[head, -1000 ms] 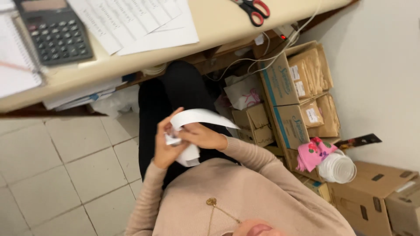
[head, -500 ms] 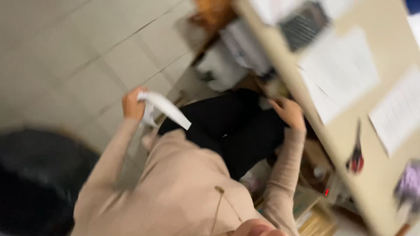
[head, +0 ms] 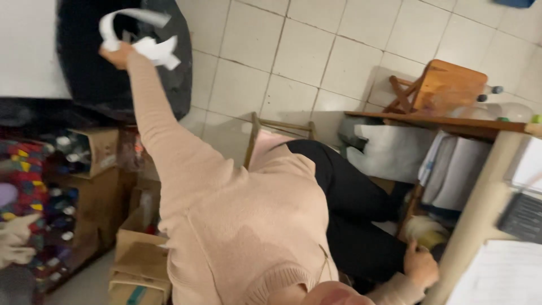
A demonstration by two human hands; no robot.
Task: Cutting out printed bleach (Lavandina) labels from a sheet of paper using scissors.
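Head view, grip: left hand [head: 116,55] is clamping its fingers around a curled white paper strip [head: 152,48], with loose loops standing out toward 12 and 3 o'clock of the fist.
Paper's place: it is hanging at the end of the fully stretched left arm, at 10 o'clock of the torso, over the black bag [head: 96,85]. Whether it is touching the bag cannot be told.
Other hand: right hand [head: 420,264] is resting, fingers curled and holding nothing visible, against the desk edge [head: 480,214] at 4 o'clock of the torso.
Change, hands: a second ago both hands were working the strip together in the lap. The right one has since let go, and the left is carrying it alone.
Change, posture: the body has been turning away from the desk, which is now lying at 3 o'clock instead of ahead.
Meaning: the strip is now well apart from the lap and desk and is sitting above the bag, in a one-handed hold.
Count, paper: one crumpled strip, in several loops.
Count, bag: one.
Count, hands: two, both the person's own.
Count, surroundings: at least three cardboard boxes [head: 141,262] are stacking up at 8 o'clock, one wooden folding stool [head: 446,85] is standing at 1 o'clock, and one calculator [head: 522,217] is showing partly at 3 o'clock.
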